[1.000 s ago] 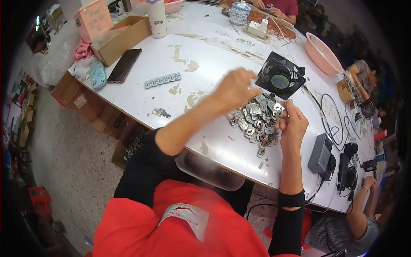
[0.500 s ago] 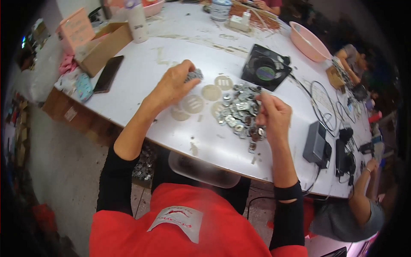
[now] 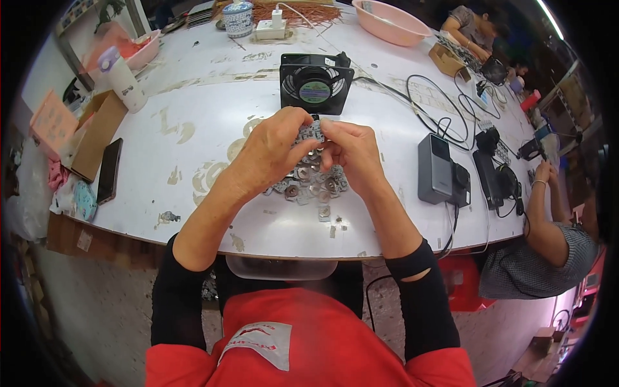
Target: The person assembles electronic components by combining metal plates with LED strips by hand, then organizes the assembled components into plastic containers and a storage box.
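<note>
Both hands, left hand and right hand, pinch one small metal part between closed fingers above the parts pile on the bench; a pink basin sits far off, contents unseen.

A large round white table, scuffed and stained, fills the room's middle. Speckled grey floor lies below its near edge, with cardboard boxes underneath.

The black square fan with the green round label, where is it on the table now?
In the head view the black square fan stands near the middle of the white table, just beyond both hands, with the white charger block behind it.
</note>
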{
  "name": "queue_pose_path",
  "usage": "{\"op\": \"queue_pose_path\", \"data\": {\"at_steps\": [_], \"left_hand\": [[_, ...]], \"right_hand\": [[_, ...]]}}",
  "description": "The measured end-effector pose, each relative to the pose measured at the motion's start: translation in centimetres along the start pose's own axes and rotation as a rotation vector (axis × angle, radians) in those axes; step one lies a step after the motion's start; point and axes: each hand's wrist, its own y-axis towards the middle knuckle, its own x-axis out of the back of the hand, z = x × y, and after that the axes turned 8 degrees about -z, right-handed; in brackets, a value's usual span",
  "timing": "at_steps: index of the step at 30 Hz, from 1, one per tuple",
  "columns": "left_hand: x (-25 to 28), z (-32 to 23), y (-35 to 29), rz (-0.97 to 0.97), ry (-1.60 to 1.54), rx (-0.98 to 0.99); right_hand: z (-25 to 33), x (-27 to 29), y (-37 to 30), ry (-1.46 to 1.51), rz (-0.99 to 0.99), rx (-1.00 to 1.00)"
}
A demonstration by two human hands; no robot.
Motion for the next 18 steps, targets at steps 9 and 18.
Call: {"op": "queue_pose_path", "data": {"at_steps": [9,18], "left_hand": [[0.3,1.4,-0.1,0.118,-0.206,0.229],[0.5,1.3,-0.5,0.201,-0.826,0.675]], "right_hand": [[-0.5,-0.4,0.0,-0.195,-0.020,0.247],[-0.8,0.6,1.0,0.147,0.116,-0.157]]}}
